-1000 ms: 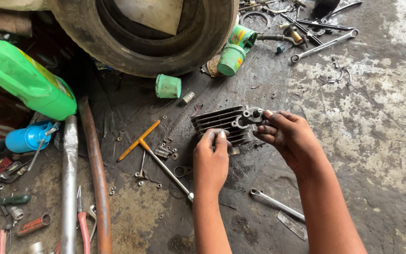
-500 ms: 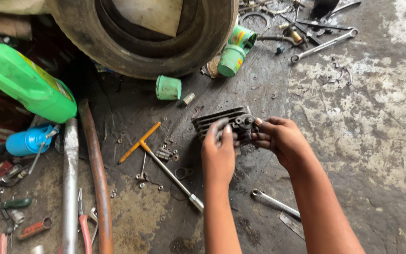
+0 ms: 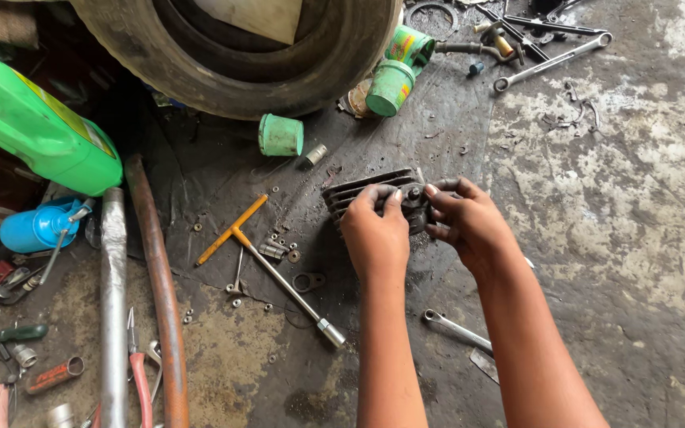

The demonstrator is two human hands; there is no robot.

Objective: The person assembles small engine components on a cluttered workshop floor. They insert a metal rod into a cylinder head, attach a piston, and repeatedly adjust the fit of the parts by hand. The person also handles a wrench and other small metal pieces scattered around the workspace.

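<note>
Head view looks down on a grimy workshop floor [image 3: 636,261], where both hands meet on a dark finned engine part [image 3: 358,189] lying just below an old tyre [image 3: 239,71]. Left hand [image 3: 376,238] presses on the near side of the part, fingers curled over its top edge, thumb hidden; right hand [image 3: 469,226] closes around the fitting at the part's right end, fingertips pinched on a small round piece there — whether it is a nut or a cap I cannot tell. Doing this well seems to call for the left hand to bear down firmly so the fins do not rock on the gritty floor, while the right hand works the small piece with the fingertips alone, square to it and not at a slant. A T-handle wrench [image 3: 279,269] with an orange crossbar lies just left of the part, with loose nuts and washers [image 3: 279,247] beside it — easy to scatter with a careless wrist. A spanner [image 3: 457,329] lies under the right forearm, and a green jug [image 3: 37,127] sits well apart at the left.
</note>
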